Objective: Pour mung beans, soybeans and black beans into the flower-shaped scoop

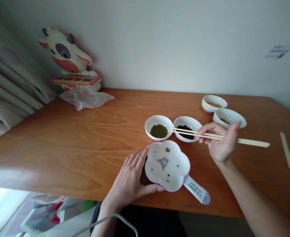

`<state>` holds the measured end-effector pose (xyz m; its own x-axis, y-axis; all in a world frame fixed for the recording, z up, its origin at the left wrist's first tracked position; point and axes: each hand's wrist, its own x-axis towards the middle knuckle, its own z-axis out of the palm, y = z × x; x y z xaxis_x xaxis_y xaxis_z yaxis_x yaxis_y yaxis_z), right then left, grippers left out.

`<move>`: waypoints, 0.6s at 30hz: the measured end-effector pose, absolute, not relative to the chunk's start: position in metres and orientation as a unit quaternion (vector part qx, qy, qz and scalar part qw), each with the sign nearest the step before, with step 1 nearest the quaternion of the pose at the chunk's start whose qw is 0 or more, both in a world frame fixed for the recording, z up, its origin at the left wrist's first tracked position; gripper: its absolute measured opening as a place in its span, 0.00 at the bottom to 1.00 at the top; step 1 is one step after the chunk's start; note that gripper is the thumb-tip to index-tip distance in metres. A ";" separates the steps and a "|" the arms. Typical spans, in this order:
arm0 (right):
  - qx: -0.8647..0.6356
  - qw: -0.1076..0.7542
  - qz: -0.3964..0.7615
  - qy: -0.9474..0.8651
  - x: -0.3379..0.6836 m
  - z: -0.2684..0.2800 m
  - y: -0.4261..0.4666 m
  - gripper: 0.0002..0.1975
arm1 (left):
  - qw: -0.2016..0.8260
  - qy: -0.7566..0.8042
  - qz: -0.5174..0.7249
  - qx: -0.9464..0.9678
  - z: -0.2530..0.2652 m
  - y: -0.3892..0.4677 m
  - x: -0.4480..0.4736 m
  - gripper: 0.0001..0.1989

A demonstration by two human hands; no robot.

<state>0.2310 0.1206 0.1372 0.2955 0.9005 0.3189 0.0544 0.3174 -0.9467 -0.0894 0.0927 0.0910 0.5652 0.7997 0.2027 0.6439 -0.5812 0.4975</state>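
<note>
My left hand (132, 179) grips the edge of a white flower-shaped bowl (176, 161) with a purple rim, a handle and a cartoon print. A few small green beans (168, 149) lie in it near the far side, and a dark speck shows lower down. In my right hand (221, 140) is a pair of wooden chopsticks (209, 135), held roughly level. Their tips reach over the gap between a white bowl of green beans (159, 131) and a white bowl of black grains (185, 131). Nothing can be made out between the tips.
Two more white bowls stand at the back right, one with yellowish grains (213, 104), the other with reddish bits (225, 121). A cow-shaped toy keyboard (75, 79) and a crumpled plastic bag (87, 98) sit back left. A paper strip (287, 151) lies on the right. The table's front edge is close.
</note>
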 end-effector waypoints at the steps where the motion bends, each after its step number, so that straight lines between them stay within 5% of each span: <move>1: -0.489 0.637 0.332 -0.495 0.231 0.138 0.121 0.42 | 0.187 0.417 0.208 0.865 0.091 0.093 -0.089 0.60; 7: -0.467 0.640 0.335 -0.510 0.237 0.144 0.118 0.41 | 0.197 0.419 0.200 0.863 0.092 0.093 -0.089 0.59; 18: -0.504 0.452 0.377 -0.632 0.238 0.136 0.113 0.44 | 0.207 0.425 0.196 0.859 0.091 0.093 -0.089 0.60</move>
